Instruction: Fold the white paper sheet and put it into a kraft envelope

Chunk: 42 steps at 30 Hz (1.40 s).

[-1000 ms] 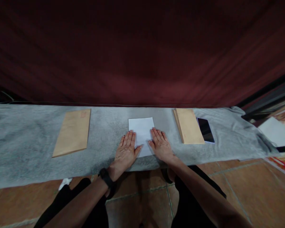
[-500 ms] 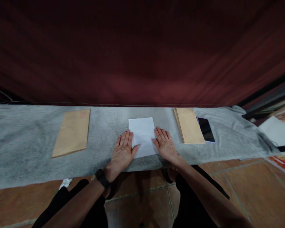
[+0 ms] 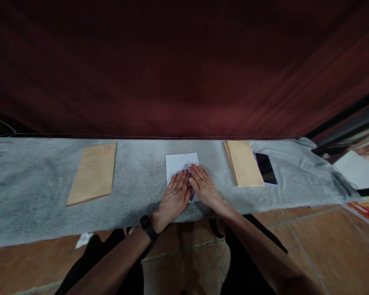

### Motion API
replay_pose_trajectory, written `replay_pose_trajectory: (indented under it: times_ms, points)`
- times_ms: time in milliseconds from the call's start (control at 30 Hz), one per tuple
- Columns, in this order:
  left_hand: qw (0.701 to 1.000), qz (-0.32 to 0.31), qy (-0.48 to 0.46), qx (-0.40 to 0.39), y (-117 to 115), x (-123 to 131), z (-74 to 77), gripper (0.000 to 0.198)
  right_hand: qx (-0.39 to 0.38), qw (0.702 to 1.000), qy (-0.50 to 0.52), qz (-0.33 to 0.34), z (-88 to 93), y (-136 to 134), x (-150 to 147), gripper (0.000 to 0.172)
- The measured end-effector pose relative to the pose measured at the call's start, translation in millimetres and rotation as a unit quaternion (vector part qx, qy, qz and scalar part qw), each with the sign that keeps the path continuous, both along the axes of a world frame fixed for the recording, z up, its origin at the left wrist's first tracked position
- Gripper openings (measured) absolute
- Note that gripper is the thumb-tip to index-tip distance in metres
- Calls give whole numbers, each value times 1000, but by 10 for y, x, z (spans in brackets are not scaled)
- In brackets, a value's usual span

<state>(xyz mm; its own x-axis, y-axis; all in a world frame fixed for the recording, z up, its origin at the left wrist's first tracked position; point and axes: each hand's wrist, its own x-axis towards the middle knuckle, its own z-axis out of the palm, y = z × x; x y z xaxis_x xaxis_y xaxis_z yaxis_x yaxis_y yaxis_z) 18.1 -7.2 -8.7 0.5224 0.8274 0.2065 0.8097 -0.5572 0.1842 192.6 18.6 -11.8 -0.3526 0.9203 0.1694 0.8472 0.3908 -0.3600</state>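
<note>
A white sheet of paper [image 3: 180,162] lies on the grey cloth in the middle, its lower part covered by my hands. My left hand [image 3: 176,192] rests flat on the paper, fingers stretched out and pointing away from me. Beside it, my right hand [image 3: 203,186] also lies flat on the paper, its fingertips close to those of the left. Neither hand grips anything. To the left is a brown paper envelope [image 3: 94,172] with a faint reddish mark near its top corner. On the right sits a small stack of brown envelopes [image 3: 246,164].
A phone [image 3: 266,168] with a dark screen lies partly against the right-hand stack. Grey cloth [image 3: 141,164] covers the narrow table. Behind it hangs a dark red curtain [image 3: 184,82]. White paper [image 3: 359,170] is at far right; a crumpled white scrap [image 3: 84,239] lies on the tiled floor.
Both hands have slid inward from the paper's left and right edges to its middle, where they now lie side by side. The paper and envelopes stay in place.
</note>
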Motion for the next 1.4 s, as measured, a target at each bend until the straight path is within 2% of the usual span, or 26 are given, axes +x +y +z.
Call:
replay_pose_trajectory:
  times_ms: [200,367,767,967,1233,1400]
  points:
    - [999,38,26,-4,162,85,-82,56,-14,1000,-10,9,-31,94,-146,56]
    - [997,71,31,0,309,113,-114,58,5,999,-33,-2,-88,192,-190,55]
    - [990,127,48,-33,616,106,-58,60,-20,997,-39,-69,-42,451,-321,52]
    - [987,157,26,-18,677,75,-108,58,1,994,-55,-90,-79,496,-356,52]
    - [980,199,-20,-5,735,-107,-193,60,8,990,-65,-128,-150,526,-299,57]
    - [977,212,-29,-14,729,-160,-180,61,12,987,-67,-146,-195,530,-211,60]
